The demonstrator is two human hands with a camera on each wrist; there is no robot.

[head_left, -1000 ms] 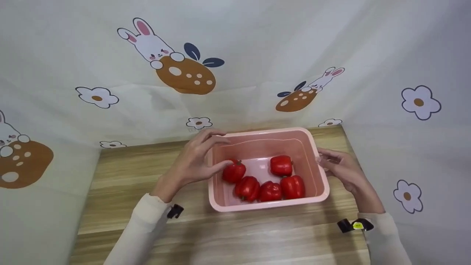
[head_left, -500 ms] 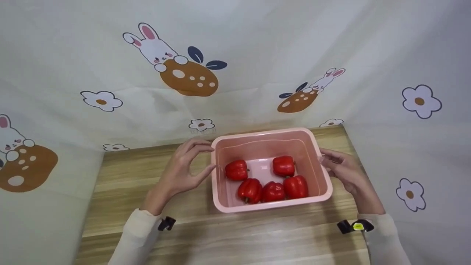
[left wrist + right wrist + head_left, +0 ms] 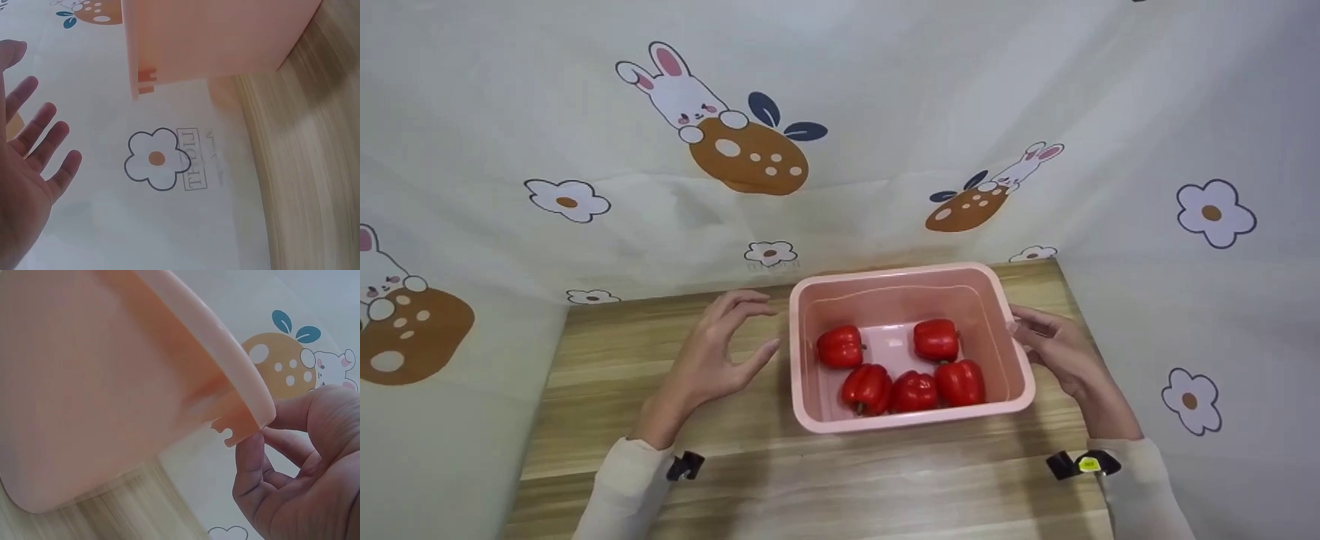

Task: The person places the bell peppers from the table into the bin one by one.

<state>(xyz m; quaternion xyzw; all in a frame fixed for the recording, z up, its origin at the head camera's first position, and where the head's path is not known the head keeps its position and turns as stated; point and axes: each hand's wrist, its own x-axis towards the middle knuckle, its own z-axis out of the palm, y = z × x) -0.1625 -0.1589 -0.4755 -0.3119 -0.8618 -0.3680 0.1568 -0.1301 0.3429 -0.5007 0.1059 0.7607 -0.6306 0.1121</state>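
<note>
A pink plastic bin (image 3: 915, 420) stands on the wooden table with several red bell peppers (image 3: 937, 340) lying on its floor. One pepper (image 3: 841, 347) lies on its side at the bin's left wall. My right hand (image 3: 1061, 349) pinches the bin's right rim between thumb and fingers, which the right wrist view shows close up on the rim (image 3: 247, 391). To the left of the bin, my left hand (image 3: 712, 356) is held apart from it, fingers spread and slightly bent, with nothing in them. In the left wrist view, that hand (image 3: 28, 163) is clear of the bin's outer wall (image 3: 214, 39).
Pale cloth (image 3: 870, 90) printed with rabbits and flowers hangs behind and on both sides of the wooden table (image 3: 870, 487). The bin's far side is close to the back cloth. Bare wood shows in front of the bin and to its left.
My left hand has let go of the pepper at the left wall, drawn out of the bin and moved left. That pepper has turned, its stem now facing right. The right hand keeps its hold.
</note>
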